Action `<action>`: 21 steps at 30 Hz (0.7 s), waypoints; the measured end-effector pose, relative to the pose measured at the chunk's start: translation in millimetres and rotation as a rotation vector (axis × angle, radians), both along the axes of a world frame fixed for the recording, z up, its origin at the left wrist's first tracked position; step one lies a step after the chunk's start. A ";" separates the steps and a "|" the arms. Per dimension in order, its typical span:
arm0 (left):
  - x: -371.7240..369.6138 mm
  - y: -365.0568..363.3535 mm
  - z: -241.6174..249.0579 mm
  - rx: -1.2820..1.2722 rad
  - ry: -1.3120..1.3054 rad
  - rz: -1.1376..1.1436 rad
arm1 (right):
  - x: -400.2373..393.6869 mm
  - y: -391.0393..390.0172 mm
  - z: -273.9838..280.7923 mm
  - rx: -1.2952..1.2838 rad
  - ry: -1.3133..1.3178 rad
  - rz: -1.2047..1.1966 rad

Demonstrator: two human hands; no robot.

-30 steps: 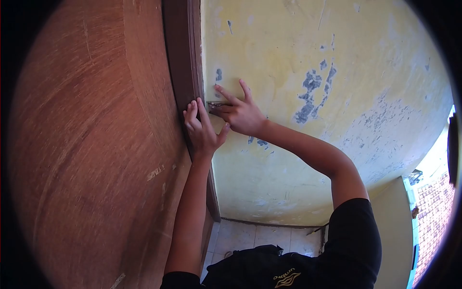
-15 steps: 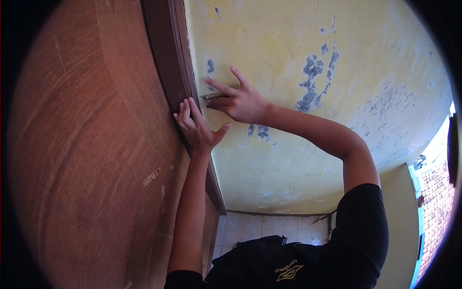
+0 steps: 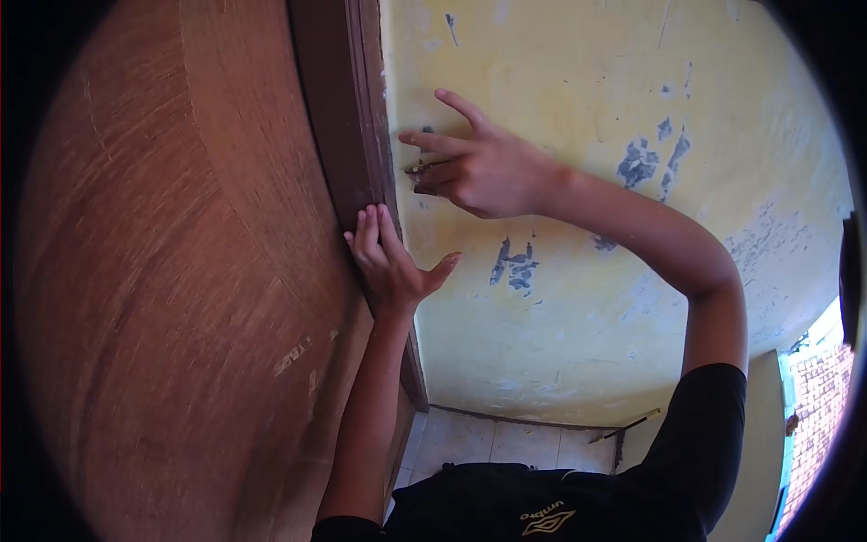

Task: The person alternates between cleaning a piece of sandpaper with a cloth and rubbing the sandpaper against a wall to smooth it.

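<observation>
My left hand [image 3: 390,271] lies flat on the dark brown door frame [image 3: 340,108], its fingers stretched upward and the thumb held out over the wall's edge. My right hand [image 3: 492,172] is at the yellow wall [image 3: 542,298], just right of the frame. Its upper two fingers are spread, while the lower fingers pinch a small, dark, flat piece [image 3: 415,169] against the wall. Most of that piece is hidden by the fingers, so its kind does not show. Grey patches of bare wall show around and below this hand.
A large brown wooden door panel [image 3: 181,271] fills the left side. Larger peeled patches [image 3: 638,163] mark the wall to the right. Below are pale floor tiles [image 3: 524,443] and a thin yellow-and-dark stick-like thing [image 3: 639,423]. A bright opening [image 3: 817,388] shows brickwork at far right.
The view has shifted, so the wall and frame appear farther right and lower. My right hand has moved up along the wall with the small piece. My left hand stays on the frame.
</observation>
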State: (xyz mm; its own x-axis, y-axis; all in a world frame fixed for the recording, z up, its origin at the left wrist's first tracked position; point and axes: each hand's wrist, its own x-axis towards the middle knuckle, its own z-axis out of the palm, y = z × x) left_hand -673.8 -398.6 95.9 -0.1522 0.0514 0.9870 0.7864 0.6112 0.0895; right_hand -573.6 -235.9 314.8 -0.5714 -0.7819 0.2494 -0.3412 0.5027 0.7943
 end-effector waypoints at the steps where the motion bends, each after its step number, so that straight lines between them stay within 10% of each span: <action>1: -1.0 1.3 1.5 0.001 0.026 -0.023 | -0.5 -2.0 10.7 -0.009 0.002 0.013; 21: 4.3 4.5 8.5 -0.012 0.040 0.005 | -7.9 4.8 16.3 -0.176 0.252 0.271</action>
State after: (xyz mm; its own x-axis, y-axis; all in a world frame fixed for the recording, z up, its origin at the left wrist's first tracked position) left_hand -669.5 -394.1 104.4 -0.1130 0.0630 0.9916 0.7863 0.6158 0.0505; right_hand -581.5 -231.1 331.1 -0.2545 -0.8285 0.4989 -0.2856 0.5572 0.7797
